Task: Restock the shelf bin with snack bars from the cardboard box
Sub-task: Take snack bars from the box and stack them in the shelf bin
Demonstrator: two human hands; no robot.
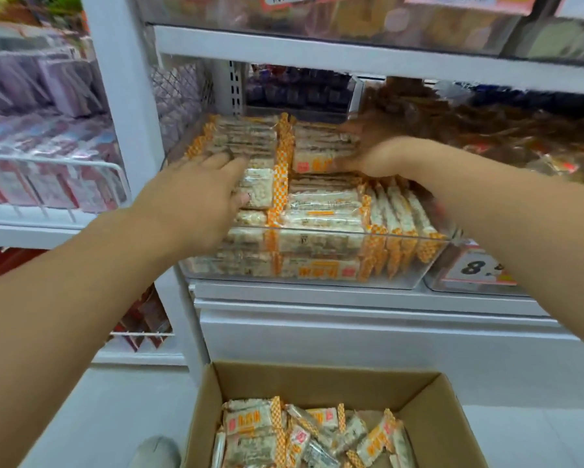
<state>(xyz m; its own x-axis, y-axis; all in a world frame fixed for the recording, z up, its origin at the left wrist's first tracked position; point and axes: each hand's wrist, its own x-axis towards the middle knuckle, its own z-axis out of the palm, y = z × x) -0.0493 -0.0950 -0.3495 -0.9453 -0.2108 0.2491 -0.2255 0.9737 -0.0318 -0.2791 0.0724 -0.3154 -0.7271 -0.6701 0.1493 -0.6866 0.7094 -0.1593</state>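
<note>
Nearest us, at the bottom of the view, sits the open brown cardboard box [331,413], holding a loose jumble of white snack bars in clear wrappers with orange-checked ends [304,434]; it looks well short of empty. Beside it on the pale floor we glimpse the toe of a grey shoe [155,450].

Above, on the white metal shelf [351,298], stands the clear plastic shelf bin [402,282], already packed with rows of the same bars. We reach both arms into it. Our left hand [199,201] lies flat on the left-hand stack, fingers extended and pressing down, gripping nothing. Our right hand [375,157] is blurred at the back of the bin; its fingers seem curled round the end of a bundle of bars, though we cannot tell for sure.

We judge that we are squaring up the rows before fetching more. The risk lies in the crowding: the upright bars at the bin's right front lean against the wall, and a hard shove from behind could tip them over the rim. Pressing too firmly could also crush the brittle bars or split a wrapper. A price tag [479,268] hangs from the neighbouring bin.
</note>
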